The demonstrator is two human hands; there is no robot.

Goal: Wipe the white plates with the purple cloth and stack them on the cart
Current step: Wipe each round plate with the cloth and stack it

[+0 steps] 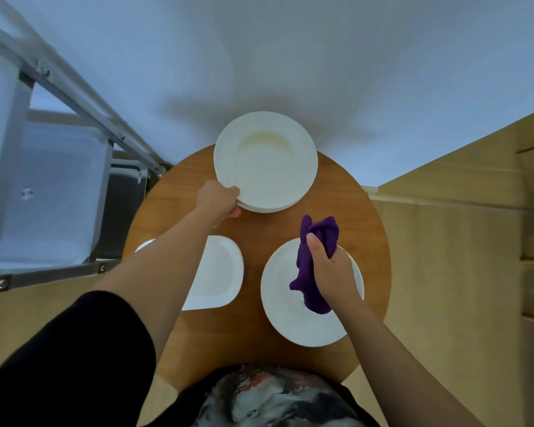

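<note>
White ceramic plates sit on a round wooden table (179, 192) that fills the middle of the frame, seen from above. At the upper centre lies a stack of round white plates (265, 161), the top one showing a faint yellowish smear near its far rim. The person's left hand (219, 200) reaches up from the lower left and grips the stack's near left edge, thumb over the rim of the top plate and fingers curled beneath.

At the lower right of the table rests a single round white plate (293, 315). The right hand (327, 269) hovers over it, fingers closed tightly around a crumpled purple cloth (309, 266); one end of the cloth sticks up past the thumb, the other hangs down onto the plate's surface.

At the left centre, partly hidden under the left forearm, lies a white plate with rounded corners (219, 272).

A metal-framed cart with pale shelves (43, 186) stands at the upper left of the frame, just beside the table. Light wooden panelling (460, 241) runs down the right side. A black sleeve (74, 349) covers the left upper arm at the lower left.
</note>
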